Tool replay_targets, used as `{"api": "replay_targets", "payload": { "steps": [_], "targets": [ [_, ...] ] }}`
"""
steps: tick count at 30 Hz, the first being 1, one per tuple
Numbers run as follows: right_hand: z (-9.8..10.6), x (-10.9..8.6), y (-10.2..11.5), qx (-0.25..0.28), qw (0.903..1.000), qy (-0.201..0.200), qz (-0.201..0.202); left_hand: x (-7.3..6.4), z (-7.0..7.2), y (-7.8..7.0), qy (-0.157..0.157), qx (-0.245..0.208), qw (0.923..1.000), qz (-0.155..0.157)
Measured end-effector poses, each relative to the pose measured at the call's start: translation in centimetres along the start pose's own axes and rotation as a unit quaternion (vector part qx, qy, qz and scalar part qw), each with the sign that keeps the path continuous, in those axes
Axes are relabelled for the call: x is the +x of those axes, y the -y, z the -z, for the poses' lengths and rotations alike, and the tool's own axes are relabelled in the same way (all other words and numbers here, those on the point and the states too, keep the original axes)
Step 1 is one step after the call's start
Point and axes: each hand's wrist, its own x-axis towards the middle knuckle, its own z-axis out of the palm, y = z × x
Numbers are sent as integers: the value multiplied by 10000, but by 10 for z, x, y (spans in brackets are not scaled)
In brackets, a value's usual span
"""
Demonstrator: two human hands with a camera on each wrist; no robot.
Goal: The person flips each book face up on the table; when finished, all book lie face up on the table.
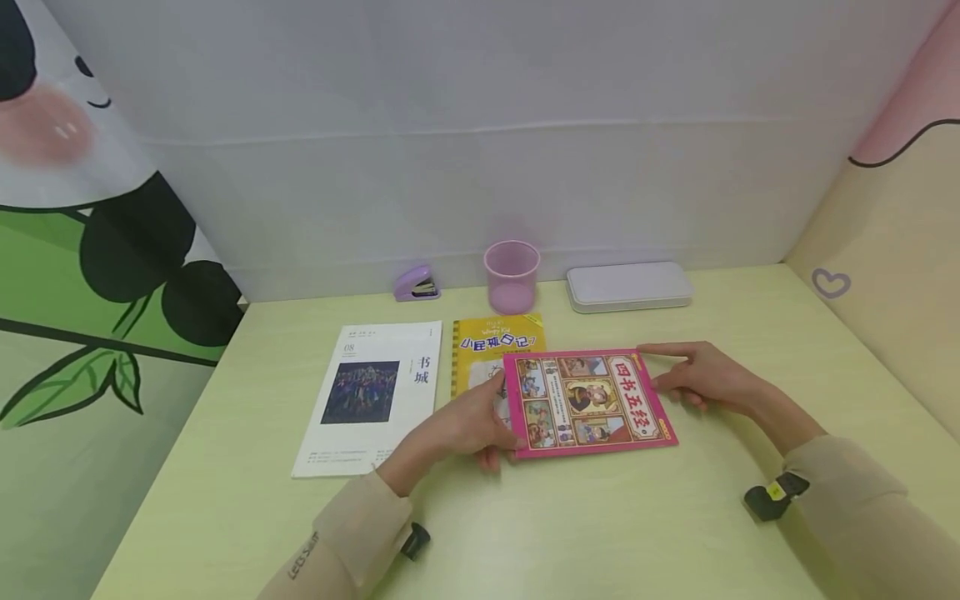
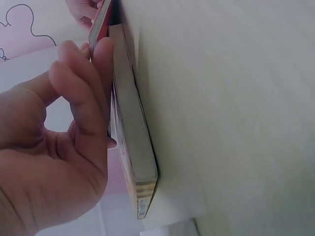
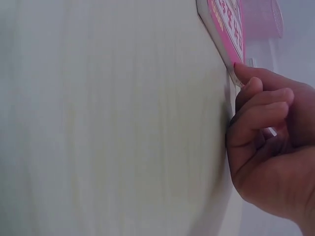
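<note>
A pink comic-style book [image 1: 588,400] lies at a slant in the middle of the table, its left end over part of a yellow spiral-patterned book [image 1: 498,333]. My left hand [image 1: 465,421] grips its left edge, the thumb on the cover near the lower corner. In the left wrist view the pink book's edge [image 2: 102,22] is raised beside the thick yellow book [image 2: 133,113]. At the upper right corner my right hand [image 1: 708,375] holds the pink book between index finger and thumb. The right wrist view shows the book's corner [image 3: 224,34] against a fingertip.
A white magazine [image 1: 420,350] lies to the left. Along the back stand a purple stapler [image 1: 416,285], a pink translucent cup [image 1: 512,279] and a pale pencil case [image 1: 630,286]. White cloth [image 1: 450,192] rises behind the table.
</note>
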Motion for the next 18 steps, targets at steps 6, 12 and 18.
{"api": "replay_targets", "payload": {
  "steps": [6, 12, 18],
  "targets": [
    [-3, -1, 5, -399, 9989, -221, 97, -1, 8, -3, -102, 215, 9996, 130],
    [-7, -7, 7, -386, 9987, -303, 100, 2, 17, -6, -381, 497, 9976, 305],
    [-13, -19, 6, -371, 9987, -355, 27, 12, 26, -4, -918, 663, 9929, 355]
  ]
}}
